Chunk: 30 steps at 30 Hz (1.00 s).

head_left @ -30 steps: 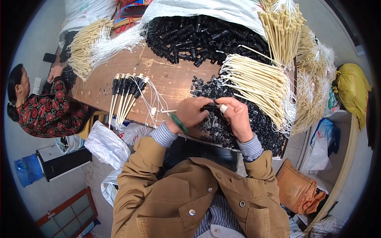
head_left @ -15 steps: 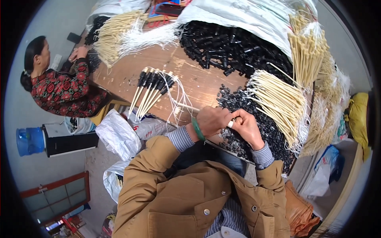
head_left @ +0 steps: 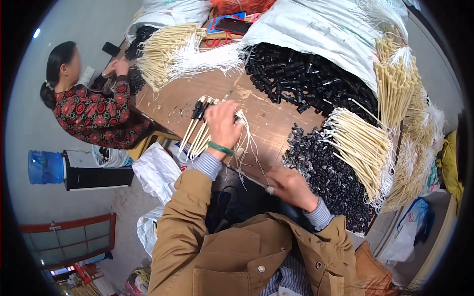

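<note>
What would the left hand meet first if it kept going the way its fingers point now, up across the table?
The left hand already rests on the bundle of cream sticks with black tips. Straight on lies bare wooden tabletop, then probably the pile of cream sticks with white cords; depth is uncertain.

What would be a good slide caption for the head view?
Left hand rests on a row of black-tipped cream cords on the wooden table; right hand is beside small black parts.

Black-tipped cream sticks [head_left: 197,129] fanned on table edge
</note>
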### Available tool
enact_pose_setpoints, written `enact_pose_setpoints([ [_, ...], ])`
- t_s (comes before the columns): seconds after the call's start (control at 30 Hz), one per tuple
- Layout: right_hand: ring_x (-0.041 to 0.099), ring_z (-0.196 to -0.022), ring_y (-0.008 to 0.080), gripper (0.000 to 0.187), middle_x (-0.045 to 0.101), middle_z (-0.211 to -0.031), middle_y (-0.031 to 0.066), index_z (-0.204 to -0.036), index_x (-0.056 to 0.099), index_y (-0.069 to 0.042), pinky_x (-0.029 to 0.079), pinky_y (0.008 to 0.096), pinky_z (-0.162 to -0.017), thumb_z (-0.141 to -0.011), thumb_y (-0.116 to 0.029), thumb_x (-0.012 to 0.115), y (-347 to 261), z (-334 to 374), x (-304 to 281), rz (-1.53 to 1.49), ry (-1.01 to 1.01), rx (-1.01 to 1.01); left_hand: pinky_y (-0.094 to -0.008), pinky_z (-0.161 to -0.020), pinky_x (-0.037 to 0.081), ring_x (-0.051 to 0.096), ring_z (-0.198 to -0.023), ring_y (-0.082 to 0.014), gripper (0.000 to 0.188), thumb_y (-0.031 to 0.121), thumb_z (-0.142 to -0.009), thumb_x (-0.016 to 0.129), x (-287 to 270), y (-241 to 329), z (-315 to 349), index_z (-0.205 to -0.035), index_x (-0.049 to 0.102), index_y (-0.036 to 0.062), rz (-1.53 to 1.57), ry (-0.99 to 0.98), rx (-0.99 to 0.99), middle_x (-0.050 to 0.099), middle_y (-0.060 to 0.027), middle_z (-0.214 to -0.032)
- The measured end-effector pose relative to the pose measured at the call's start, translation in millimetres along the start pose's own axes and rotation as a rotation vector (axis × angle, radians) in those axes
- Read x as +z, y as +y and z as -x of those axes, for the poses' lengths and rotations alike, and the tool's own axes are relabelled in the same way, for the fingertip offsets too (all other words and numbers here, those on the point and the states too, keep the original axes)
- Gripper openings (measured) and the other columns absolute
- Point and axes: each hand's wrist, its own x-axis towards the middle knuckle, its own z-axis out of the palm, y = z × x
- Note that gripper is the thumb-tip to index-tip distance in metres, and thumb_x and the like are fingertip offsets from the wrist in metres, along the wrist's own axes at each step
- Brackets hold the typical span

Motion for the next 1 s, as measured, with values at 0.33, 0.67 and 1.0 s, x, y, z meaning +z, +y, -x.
enact_pose_setpoints([
  [0.33,0.053,-0.060,0.0206,0.015,0.063,-0.080,0.0057,-0.091,0.067,-0.004,0.043,0.0296,-0.057,-0.076,-0.005,0.067,61,75,-108,0.356,0.508,0.625,-0.0443,-0.078,0.048,0.060,-0.090,-0.0299,0.036,0.012,-0.070,0.068,101,54,-75,-0.106,0.063,0.0141,0.136,-0.332,-0.448,0.063,-0.0087,-0.110],
  [0.67,0.051,-0.062,0.0241,0.010,0.055,-0.077,0.0061,-0.081,0.060,-0.005,0.042,0.0338,-0.058,-0.072,-0.002,0.063,80,91,-125,0.851,0.406,0.638,-0.0392,-0.071,0.053,0.064,-0.075,-0.0294,0.041,-0.001,-0.074,0.063,101,39,-52,-0.112,0.064,0.0144,0.222,-0.322,-0.326,0.067,-0.0106,-0.091],
  [1.0,0.049,-0.064,0.0212,0.011,0.055,-0.078,0.0042,-0.085,0.061,-0.007,0.042,0.0330,-0.063,-0.074,-0.005,0.063,87,88,-122,1.022,0.277,0.524,-0.0191,-0.066,0.050,0.061,-0.079,-0.0091,0.043,-0.006,-0.077,0.057,54,78,3,-0.118,0.062,0.0061,1.519,-0.625,-0.857,0.067,-0.0035,-0.097],
])
